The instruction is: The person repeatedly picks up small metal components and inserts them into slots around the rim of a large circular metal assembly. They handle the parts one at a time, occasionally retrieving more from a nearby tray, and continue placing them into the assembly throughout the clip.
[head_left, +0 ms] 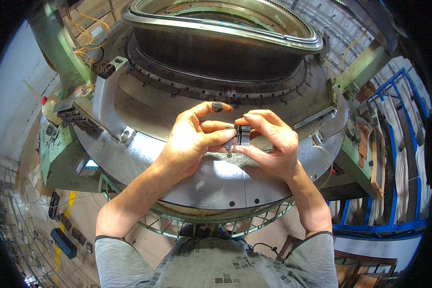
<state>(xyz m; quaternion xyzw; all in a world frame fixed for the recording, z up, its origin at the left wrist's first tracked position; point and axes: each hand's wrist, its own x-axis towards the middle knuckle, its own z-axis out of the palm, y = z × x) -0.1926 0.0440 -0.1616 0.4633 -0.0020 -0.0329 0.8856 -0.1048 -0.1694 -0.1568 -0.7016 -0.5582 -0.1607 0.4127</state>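
Evidently, both hands meet over the broad silver metal ring plate (201, 185), fingers curled around a small, shiny silver-and-black ridged metal piece (245, 136). The right hand (277, 144) pinches it nearly closed, thumb below and fingers above, the gap between them only as wide as the piece. The left hand (185, 141) brings its thumb tip against the piece's left end, with bent fingers close behind; its index finger stands apart, extended, bearing a small black patch (217, 106). How firmly the left fingers grip cannot be told. Beyond the hands rises a large, dark, round metal casing (216, 55) with a shiny rim, between pale green machine uprights (65, 53).
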